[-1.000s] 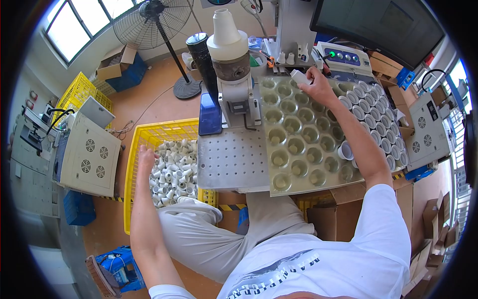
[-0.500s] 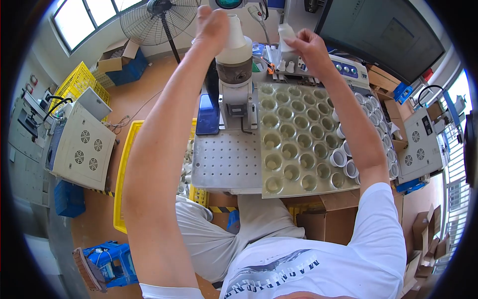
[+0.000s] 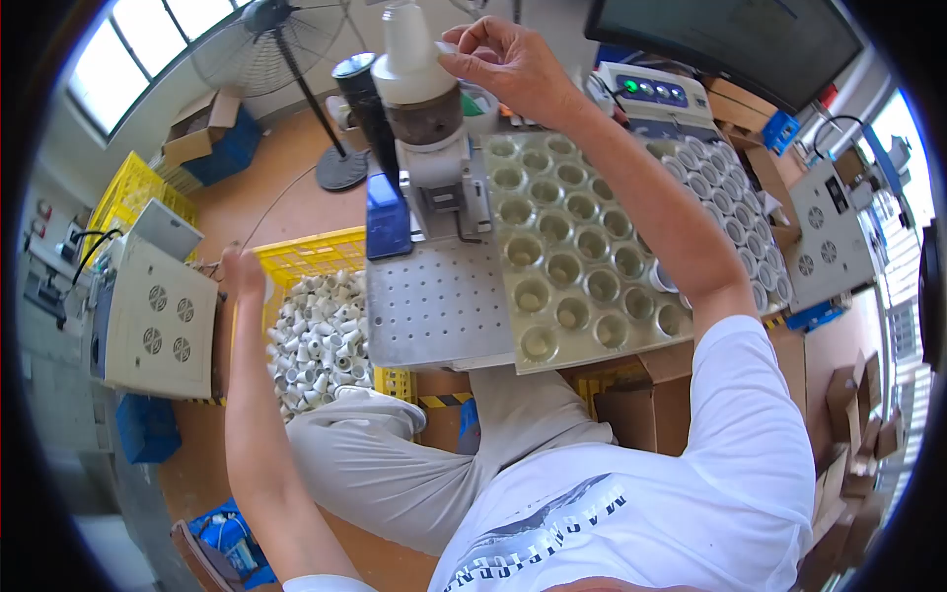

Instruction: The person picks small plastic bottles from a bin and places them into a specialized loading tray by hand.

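Observation:
My right hand [image 3: 508, 67] is beside a white cone-shaped plastic part [image 3: 405, 44], which stands upright on the fixture [image 3: 426, 120]. Its thumb and index finger are pinched together, with a small pale bit at the tips that I cannot make out. My left hand [image 3: 243, 272] is low at the left, over the side of a yellow crate [image 3: 311, 254]. Blur hides whether its fingers hold anything. Inside the crate lies a heap of small white plastic parts [image 3: 321, 335].
Right of the perforated metal plate [image 3: 439, 316] is a translucent tray [image 3: 552, 286] with rows of round pockets. White cups [image 3: 735, 232] stand in rows farther right. A phone [image 3: 387, 217], a control box [image 3: 656, 94], a monitor [image 3: 730, 39] and a fan [image 3: 266, 20] surround the bench.
My left hand has gone from the fixture down left to the crate. My right hand has moved left to the fixture; the white part it held has left its earlier spot. The view has shifted.

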Demonstrator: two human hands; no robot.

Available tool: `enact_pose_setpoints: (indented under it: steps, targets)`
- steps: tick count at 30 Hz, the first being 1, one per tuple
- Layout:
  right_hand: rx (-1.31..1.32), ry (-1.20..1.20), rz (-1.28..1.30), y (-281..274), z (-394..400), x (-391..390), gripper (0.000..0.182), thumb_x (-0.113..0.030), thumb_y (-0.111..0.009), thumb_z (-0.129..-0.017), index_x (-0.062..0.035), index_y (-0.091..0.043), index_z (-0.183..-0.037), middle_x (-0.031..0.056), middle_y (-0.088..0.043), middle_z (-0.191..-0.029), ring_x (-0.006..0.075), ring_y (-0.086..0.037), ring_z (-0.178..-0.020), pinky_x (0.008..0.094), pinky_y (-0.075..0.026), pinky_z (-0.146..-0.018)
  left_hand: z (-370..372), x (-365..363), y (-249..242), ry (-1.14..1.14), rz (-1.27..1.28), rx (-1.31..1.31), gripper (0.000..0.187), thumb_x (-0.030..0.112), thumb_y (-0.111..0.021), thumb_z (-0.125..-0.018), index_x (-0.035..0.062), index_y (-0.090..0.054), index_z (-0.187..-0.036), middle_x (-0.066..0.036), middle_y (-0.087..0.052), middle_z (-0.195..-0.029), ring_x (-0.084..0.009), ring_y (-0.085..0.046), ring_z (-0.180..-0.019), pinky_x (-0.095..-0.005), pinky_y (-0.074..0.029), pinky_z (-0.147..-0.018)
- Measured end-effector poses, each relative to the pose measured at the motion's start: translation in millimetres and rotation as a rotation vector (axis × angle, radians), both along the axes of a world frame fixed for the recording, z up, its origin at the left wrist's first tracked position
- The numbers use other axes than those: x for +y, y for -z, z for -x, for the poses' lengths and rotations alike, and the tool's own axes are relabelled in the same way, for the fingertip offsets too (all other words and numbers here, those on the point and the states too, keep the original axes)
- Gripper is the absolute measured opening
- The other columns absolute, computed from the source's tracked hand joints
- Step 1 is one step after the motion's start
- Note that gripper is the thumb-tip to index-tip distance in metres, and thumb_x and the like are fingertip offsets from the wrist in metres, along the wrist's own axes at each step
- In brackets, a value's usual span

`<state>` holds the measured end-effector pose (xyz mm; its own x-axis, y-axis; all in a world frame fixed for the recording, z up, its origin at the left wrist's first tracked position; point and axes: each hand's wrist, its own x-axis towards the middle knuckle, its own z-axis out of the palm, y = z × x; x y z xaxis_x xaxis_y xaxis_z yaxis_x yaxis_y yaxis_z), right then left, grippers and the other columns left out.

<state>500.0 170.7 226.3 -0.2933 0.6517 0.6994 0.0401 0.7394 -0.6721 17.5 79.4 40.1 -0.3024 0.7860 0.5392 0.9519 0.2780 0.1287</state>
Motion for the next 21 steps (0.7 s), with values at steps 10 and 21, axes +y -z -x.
enact_pose_setpoints:
  steps: [10, 21]
  targets:
    - [-1.246, 0.456, 0.363, 40.5, -225.9, -31.7, 0.051, -0.029, -0.069, -0.075, -0.0005, -0.057, -0.115, 0.0165, -0.061, -0.113, 0.0273, -0.058, -0.106, 0.0352, -0.045, -0.093, 58.4, -31.1, 110.1, 0.049, 0.449, -0.288, 0.029, 0.012, -0.043, -0.084, -0.009, -0.054, -0.102, -0.029, -0.054, -0.107, -0.0458, -0.05, -0.1, -0.051, -0.042, -0.087]
    - [-1.298, 0.469, 0.41, 22.7, -219.1, -18.9, 0.056, -0.03, -0.071, -0.07, -0.0013, -0.057, -0.117, 0.0167, -0.062, -0.111, 0.0279, -0.06, -0.1, 0.0357, -0.046, -0.087, 45.8, -37.5, 103.7, -0.036, 0.398, -0.508, 0.025, 0.012, -0.046, -0.081, -0.0079, -0.052, -0.095, -0.03, -0.053, -0.104, -0.0456, -0.05, -0.098, -0.0492, -0.042, -0.086]
